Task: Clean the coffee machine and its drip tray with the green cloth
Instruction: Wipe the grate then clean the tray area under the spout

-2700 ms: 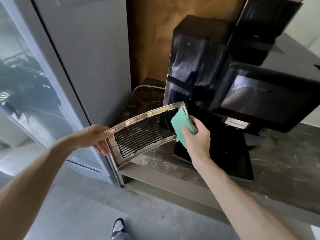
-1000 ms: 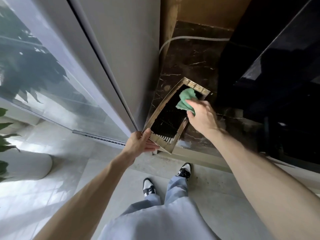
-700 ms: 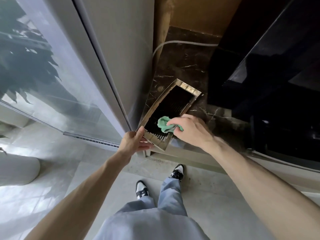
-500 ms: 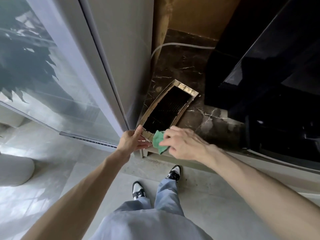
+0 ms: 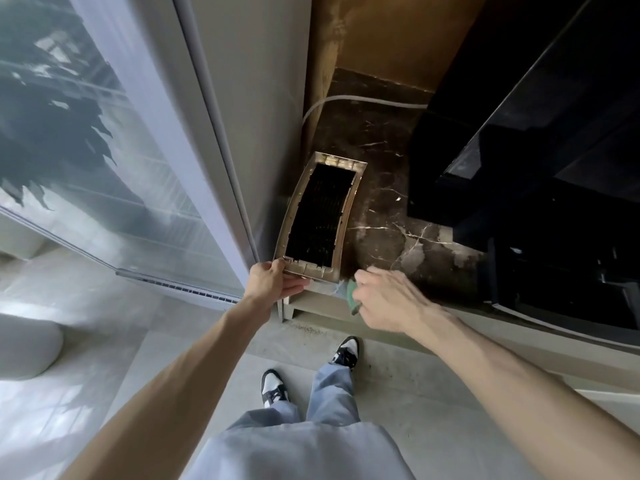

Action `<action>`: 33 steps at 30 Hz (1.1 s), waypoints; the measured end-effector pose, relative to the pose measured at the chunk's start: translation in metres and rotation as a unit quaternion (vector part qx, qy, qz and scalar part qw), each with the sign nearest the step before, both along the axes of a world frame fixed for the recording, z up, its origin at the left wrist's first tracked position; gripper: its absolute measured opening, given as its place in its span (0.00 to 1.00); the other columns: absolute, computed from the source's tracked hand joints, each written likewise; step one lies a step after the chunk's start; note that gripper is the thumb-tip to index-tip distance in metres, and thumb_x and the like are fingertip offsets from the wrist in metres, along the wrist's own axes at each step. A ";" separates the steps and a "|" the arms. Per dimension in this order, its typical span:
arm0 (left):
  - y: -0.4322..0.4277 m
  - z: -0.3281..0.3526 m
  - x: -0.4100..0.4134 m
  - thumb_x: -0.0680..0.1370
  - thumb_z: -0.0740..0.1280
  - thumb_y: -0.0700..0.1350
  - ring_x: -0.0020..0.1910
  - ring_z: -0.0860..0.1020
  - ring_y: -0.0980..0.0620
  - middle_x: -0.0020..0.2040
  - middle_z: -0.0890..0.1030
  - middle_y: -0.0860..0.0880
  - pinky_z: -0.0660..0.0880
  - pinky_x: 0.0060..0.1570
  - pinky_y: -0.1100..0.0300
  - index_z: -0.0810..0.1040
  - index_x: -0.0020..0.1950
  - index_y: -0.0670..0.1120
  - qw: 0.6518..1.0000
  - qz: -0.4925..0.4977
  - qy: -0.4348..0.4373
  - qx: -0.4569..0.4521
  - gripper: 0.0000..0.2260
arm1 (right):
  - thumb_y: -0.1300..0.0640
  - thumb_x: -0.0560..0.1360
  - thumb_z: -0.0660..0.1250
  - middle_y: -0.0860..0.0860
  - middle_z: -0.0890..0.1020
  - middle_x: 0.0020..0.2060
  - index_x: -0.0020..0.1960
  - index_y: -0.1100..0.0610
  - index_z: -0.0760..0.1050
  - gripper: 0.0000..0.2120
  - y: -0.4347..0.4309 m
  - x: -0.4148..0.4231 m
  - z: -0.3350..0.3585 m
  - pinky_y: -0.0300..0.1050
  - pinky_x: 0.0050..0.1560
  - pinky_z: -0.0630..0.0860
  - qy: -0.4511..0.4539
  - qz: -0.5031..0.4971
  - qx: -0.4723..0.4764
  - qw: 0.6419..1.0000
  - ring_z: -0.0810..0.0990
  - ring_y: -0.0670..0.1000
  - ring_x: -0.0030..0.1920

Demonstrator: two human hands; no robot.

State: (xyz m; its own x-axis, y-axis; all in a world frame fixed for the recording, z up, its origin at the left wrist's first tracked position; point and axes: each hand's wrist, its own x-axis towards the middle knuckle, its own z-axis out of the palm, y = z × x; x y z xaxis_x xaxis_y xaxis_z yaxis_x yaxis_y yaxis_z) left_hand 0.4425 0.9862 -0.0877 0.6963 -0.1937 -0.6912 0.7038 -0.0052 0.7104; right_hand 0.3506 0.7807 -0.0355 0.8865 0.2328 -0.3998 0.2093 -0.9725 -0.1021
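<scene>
Down on the dark marble surface (image 5: 381,209) by the glass door (image 5: 104,168), the drip tray (image 5: 347,216) lies beside the coffee machine (image 5: 536,168). The left hand (image 5: 273,282) has its fingers pinching the tray's near end, and the right hand (image 5: 384,299) has its fingers curled round the green cloth (image 5: 351,292).

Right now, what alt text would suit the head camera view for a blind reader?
A person's left hand grips the near end of a metal drip tray lying on a dark marble counter, while the right hand holds a green cloth beside it.
</scene>
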 end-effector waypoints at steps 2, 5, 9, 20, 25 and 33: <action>-0.001 0.004 0.000 0.87 0.54 0.41 0.38 0.88 0.47 0.43 0.86 0.35 0.83 0.34 0.60 0.76 0.60 0.28 1.000 -0.019 -0.001 0.011 0.18 | 0.58 0.78 0.62 0.48 0.78 0.50 0.58 0.53 0.83 0.14 -0.003 -0.009 -0.004 0.42 0.53 0.73 0.008 -0.177 0.071 0.982 0.78 0.52 0.53; -0.002 0.006 0.001 0.88 0.53 0.41 0.37 0.87 0.46 0.42 0.87 0.37 0.83 0.33 0.58 0.75 0.59 0.27 0.997 -0.056 -0.014 0.049 0.18 | 0.59 0.76 0.66 0.47 0.82 0.45 0.55 0.54 0.85 0.11 0.002 -0.009 -0.008 0.41 0.47 0.73 -0.055 -0.453 0.226 0.860 0.81 0.51 0.48; -0.001 0.007 0.003 0.88 0.51 0.41 0.32 0.86 0.47 0.36 0.86 0.39 0.83 0.29 0.57 0.74 0.54 0.31 0.985 -0.123 -0.023 0.116 0.17 | 0.59 0.72 0.67 0.47 0.78 0.36 0.41 0.54 0.83 0.05 0.029 0.001 -0.015 0.41 0.43 0.67 -0.012 -0.629 0.393 0.671 0.76 0.50 0.43; 0.015 0.015 0.023 0.86 0.52 0.52 0.39 0.86 0.43 0.41 0.87 0.43 0.79 0.34 0.56 0.73 0.46 0.40 0.805 -0.387 -0.186 0.409 0.20 | 0.58 0.79 0.68 0.46 0.81 0.54 0.66 0.51 0.80 0.16 0.007 0.059 0.003 0.34 0.42 0.73 -0.177 -0.627 0.383 0.655 0.78 0.47 0.51; 0.013 0.018 0.015 0.84 0.58 0.54 0.45 0.80 0.43 0.47 0.78 0.44 0.72 0.35 0.54 0.67 0.61 0.43 0.652 -0.365 -0.445 0.494 0.15 | 0.55 0.77 0.69 0.51 0.68 0.72 0.78 0.47 0.66 0.30 0.008 0.052 -0.014 0.40 0.58 0.69 -0.075 -0.445 0.265 0.852 0.73 0.52 0.67; -0.009 -0.002 0.040 0.71 0.57 0.80 0.79 0.30 0.49 0.82 0.33 0.43 0.37 0.81 0.47 0.36 0.84 0.46 0.578 -0.556 -0.435 0.410 0.57 | 0.53 0.76 0.71 0.50 0.84 0.55 0.61 0.49 0.81 0.14 0.002 0.036 -0.012 0.46 0.56 0.75 -0.097 -0.401 0.211 0.886 0.80 0.55 0.59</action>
State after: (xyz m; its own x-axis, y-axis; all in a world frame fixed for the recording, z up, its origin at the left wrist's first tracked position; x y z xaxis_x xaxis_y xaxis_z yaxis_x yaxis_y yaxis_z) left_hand 0.4827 0.9768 -0.0896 0.6095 -0.7115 -0.3498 -0.6801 -0.6959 0.2306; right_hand 0.3862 0.7830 -0.0474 0.8768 -0.4112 -0.2494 -0.4790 -0.7003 -0.5293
